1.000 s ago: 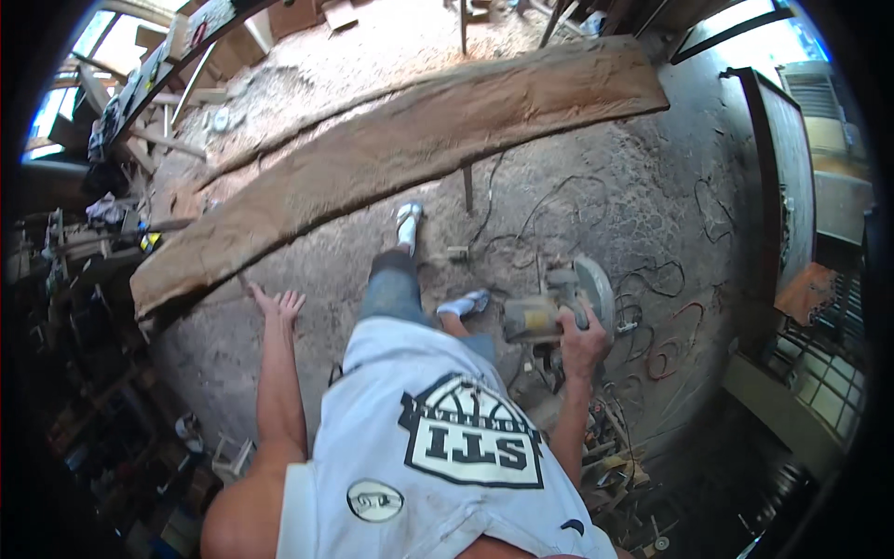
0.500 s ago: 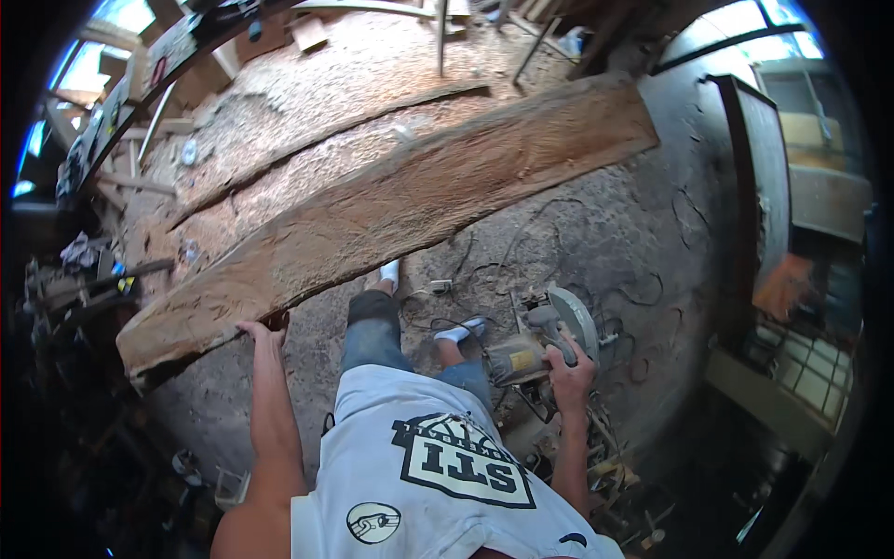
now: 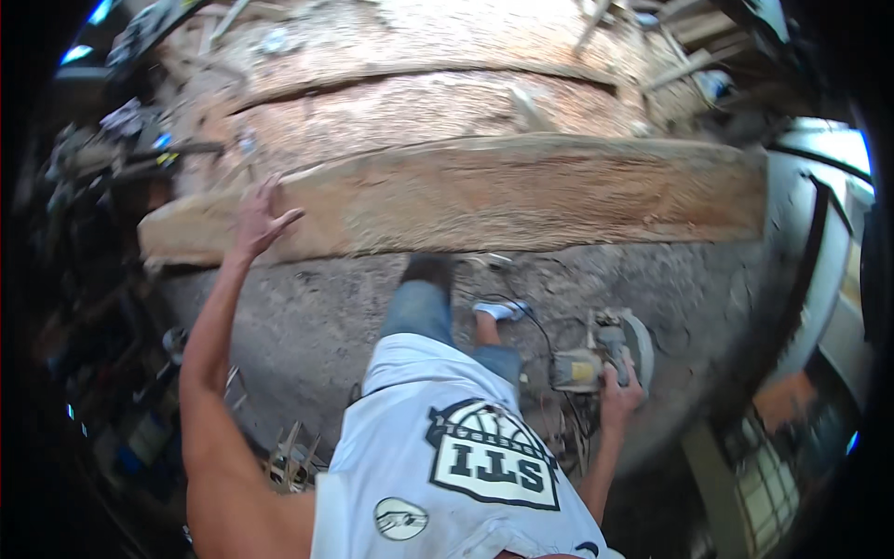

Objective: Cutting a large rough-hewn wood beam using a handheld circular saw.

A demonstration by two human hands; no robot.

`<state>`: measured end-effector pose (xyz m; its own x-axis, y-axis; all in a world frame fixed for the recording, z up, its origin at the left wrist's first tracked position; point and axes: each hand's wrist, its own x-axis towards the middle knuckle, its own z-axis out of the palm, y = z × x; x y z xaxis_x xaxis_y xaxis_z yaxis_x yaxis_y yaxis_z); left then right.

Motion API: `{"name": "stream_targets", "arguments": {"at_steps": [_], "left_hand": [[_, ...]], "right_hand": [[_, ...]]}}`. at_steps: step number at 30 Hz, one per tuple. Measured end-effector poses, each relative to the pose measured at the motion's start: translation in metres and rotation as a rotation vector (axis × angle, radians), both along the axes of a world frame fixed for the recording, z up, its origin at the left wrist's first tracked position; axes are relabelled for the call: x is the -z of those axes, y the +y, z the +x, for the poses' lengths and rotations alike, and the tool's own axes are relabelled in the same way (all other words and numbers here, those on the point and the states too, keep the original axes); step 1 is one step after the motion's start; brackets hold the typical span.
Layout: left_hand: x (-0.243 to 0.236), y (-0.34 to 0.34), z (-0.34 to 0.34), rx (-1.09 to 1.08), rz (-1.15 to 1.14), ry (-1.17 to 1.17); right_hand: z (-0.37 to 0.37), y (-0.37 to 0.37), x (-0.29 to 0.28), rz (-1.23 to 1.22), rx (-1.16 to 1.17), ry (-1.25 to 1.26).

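Observation:
A long, thick wooden slab (image 3: 521,196) with a rough, wavy edge stretches across the view in front of me. My left hand (image 3: 264,220) is over its left part, fingers stretched and thumb apart; whether the palm presses on the wood I cannot tell. Down at my right side, my right hand (image 3: 621,384) grips the handle of a circular saw (image 3: 582,370), whose round grey guard faces right. A dark cord (image 3: 531,317) trails from the saw towards my foot.
A narrow, curved strip of wood (image 3: 438,71) lies beyond the slab on sawdust-covered ground (image 3: 400,110). Scrap timber (image 3: 703,61) is piled at the far right. Clutter (image 3: 121,154) fills the left side. My sock-covered foot (image 3: 501,310) stands on the floor below the slab.
My left hand has left the slab's near edge and moved up over its face, fingers spreading. The view has turned, so the slab appears more level. The saw stays in my right hand.

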<state>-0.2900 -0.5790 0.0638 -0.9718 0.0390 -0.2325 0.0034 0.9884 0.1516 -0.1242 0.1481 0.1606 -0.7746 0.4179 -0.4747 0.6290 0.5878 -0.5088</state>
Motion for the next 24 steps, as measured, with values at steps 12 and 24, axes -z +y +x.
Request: {"name": "stream_targets", "arguments": {"at_steps": [12,24], "left_hand": [[0.089,0.070,-0.042,-0.253,0.010,0.156],[0.090,0.462,-0.269,0.285,0.680,-0.583]], "right_hand": [[-0.064,-0.030,-0.014,-0.278,0.450,-0.125],[-0.025,-0.007,0.027,-0.112,0.419,-0.035]]}}
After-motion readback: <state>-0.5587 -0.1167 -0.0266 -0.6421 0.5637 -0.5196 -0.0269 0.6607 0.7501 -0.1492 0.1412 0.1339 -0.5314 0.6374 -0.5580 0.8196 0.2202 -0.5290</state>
